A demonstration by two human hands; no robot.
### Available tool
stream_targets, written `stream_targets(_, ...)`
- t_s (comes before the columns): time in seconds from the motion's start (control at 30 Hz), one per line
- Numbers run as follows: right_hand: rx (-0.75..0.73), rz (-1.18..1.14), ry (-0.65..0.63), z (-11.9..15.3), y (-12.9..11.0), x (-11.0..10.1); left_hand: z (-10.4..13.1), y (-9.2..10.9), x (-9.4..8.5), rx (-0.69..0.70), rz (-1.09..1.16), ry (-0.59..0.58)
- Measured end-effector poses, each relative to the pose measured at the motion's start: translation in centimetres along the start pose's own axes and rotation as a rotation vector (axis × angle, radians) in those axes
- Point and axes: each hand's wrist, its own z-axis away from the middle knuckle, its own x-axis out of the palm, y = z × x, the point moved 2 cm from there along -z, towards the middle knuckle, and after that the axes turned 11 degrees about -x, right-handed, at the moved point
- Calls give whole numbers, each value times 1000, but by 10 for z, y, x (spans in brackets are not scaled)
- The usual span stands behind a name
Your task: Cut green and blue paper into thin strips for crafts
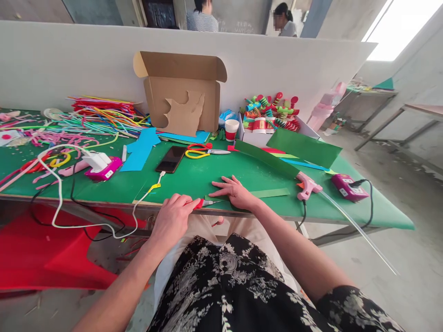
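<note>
My left hand [175, 213] is closed around the red handle of a utility knife [200, 204] at the table's front edge. Its metal blade points right, toward my other hand, and lies by a narrow green paper strip [272, 193]. With fingers spread, my right hand [236, 192] presses flat on that strip; part of it is hidden under the palm. Beyond my hands lie a dark phone [170, 159] on a white cable and scissors [199, 151] with red and yellow handles.
A pink glue gun [307, 185] with a long clear stick sits right, by a purple power block [349, 186]. Green card [308, 146] leans near a box of colourful paper figures [270, 113]. An open cardboard box [182, 87] stands behind; pipe cleaners [100, 121] heap left.
</note>
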Motion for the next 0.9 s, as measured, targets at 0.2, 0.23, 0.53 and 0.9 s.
stream_targets(0.2, 5, 3, -5, -1, 0, -1, 0, 1, 1, 3, -16, -5)
stream_targets(0.23, 8, 0, -8, 0, 0, -1, 0, 2, 1, 3, -17, -4)
stream_targets(0.53, 60, -9, 5, -21, -22, 8, 4, -10, -6, -8, -29, 52)
stream_targets(0.9, -195, -48, 72, 0, -8, -25, 12, -47, -13, -12, -2, 115)
